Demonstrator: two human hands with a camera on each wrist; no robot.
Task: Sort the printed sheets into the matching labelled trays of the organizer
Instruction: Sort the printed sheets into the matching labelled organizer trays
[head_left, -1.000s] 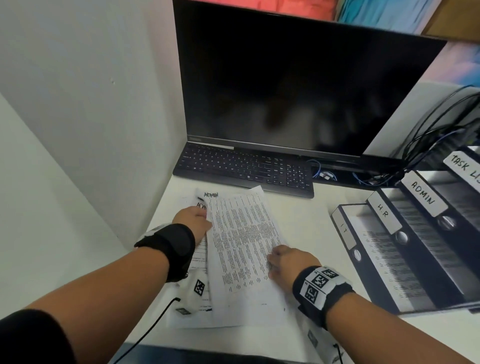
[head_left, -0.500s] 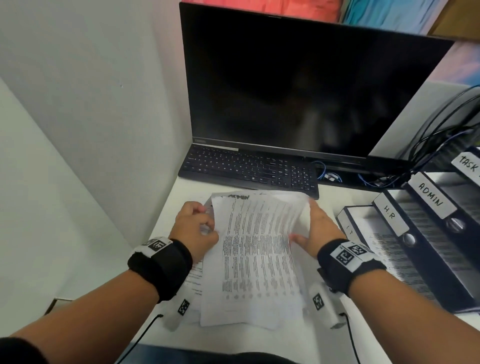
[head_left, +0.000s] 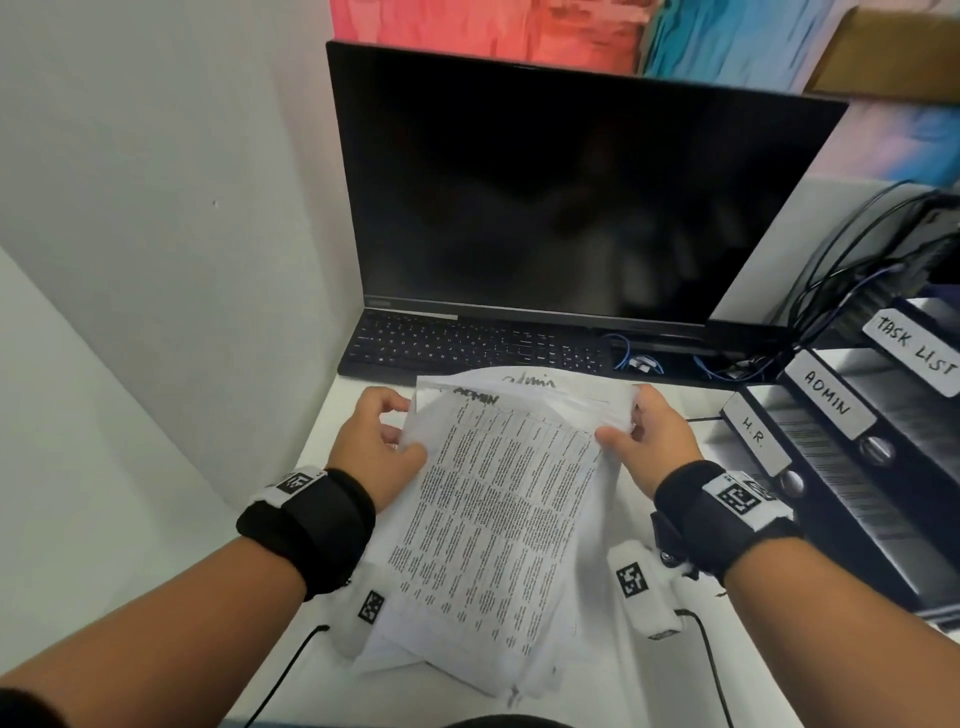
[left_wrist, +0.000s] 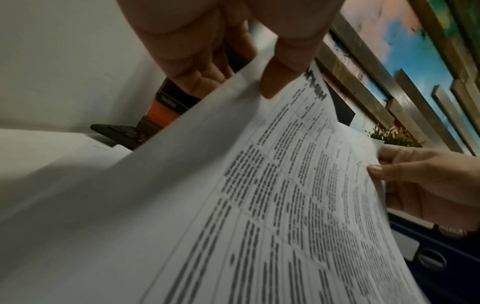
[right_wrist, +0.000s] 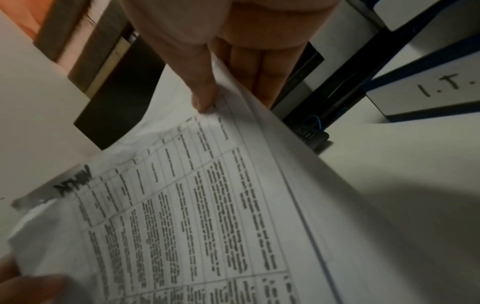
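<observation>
A stack of printed sheets (head_left: 498, 514) with tables of text is held up off the white desk (head_left: 649, 680), its top page marked ADMIN in black. My left hand (head_left: 382, 441) pinches the stack's left edge near the top, thumb on the front (left_wrist: 275, 82). On the opposite side my right hand (head_left: 644, 434) pinches the upper right corner, thumb on top (right_wrist: 205, 96). The organizer (head_left: 852, 499) of dark trays stands at the right, labelled H.R. (head_left: 756, 434), ADMIN (head_left: 826, 397) and TASK LIST (head_left: 917, 351); an I.T. label (right_wrist: 441, 88) shows in the right wrist view.
A black keyboard (head_left: 467, 345) and dark monitor (head_left: 566, 192) stand just behind the sheets. Cables (head_left: 831, 291) hang behind the organizer. A white wall (head_left: 156, 208) closes the left side. Wrist-camera cords (head_left: 291, 670) trail over the desk's near edge.
The sheets lay flat on the desk under both hands; both hands have now gathered them by the side edges and lifted their top end.
</observation>
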